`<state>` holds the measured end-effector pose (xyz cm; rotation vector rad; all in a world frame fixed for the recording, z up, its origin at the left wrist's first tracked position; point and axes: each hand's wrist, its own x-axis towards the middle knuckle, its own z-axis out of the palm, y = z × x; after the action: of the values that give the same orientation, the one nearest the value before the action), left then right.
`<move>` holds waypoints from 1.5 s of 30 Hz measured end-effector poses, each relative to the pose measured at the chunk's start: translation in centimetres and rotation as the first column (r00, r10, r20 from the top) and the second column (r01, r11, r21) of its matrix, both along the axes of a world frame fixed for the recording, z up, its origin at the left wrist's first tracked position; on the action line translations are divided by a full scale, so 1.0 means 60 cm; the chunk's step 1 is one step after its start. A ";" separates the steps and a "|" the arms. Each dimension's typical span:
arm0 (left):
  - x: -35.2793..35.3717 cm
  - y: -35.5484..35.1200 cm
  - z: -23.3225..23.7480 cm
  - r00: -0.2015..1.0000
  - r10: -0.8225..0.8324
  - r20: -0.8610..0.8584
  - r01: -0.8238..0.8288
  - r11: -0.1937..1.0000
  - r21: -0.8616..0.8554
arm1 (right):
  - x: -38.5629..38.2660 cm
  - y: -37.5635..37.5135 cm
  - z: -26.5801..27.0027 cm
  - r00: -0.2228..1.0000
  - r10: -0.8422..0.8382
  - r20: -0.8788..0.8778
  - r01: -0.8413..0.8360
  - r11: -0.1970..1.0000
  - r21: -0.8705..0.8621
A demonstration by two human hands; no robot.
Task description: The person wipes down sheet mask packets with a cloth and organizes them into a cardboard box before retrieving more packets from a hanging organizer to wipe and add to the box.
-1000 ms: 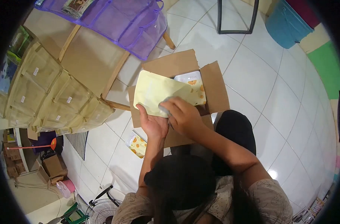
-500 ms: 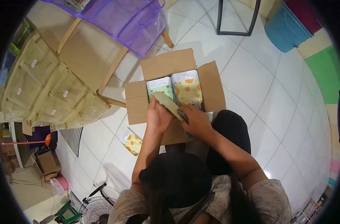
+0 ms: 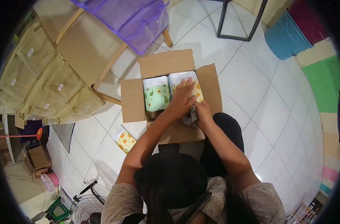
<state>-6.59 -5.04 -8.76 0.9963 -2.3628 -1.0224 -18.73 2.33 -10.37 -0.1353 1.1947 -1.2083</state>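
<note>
Fingers of your left hand spread open and lie on the orange pack, holding nothing. Your right hand, just beside, is closed on a crumpled grey wad. The orange pack is inside the open box, next to the green pack. Another pack lies on the tiles, left of the box. Well apart are a blue bucket and a fan.
</note>
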 end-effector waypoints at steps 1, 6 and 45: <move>-0.003 -0.006 -0.023 0.999 0.004 0.052 -0.006 1.000 0.030 | -0.005 0.000 -0.005 0.999 0.036 0.036 -0.037 0.999 0.028; -0.012 -0.014 -0.053 0.930 0.027 0.367 0.020 0.992 -0.122 | -0.032 0.044 0.050 0.884 0.154 0.441 -0.229 0.965 0.124; 0.371 0.292 -0.184 0.198 0.771 0.605 -0.850 0.443 -0.285 | -0.049 0.048 0.165 0.931 0.162 0.328 -0.187 0.981 0.044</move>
<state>15.67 12.45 -19.83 2.6499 -1.5809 -0.3192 -21.67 5.20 -0.48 0.0141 0.9171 -0.9835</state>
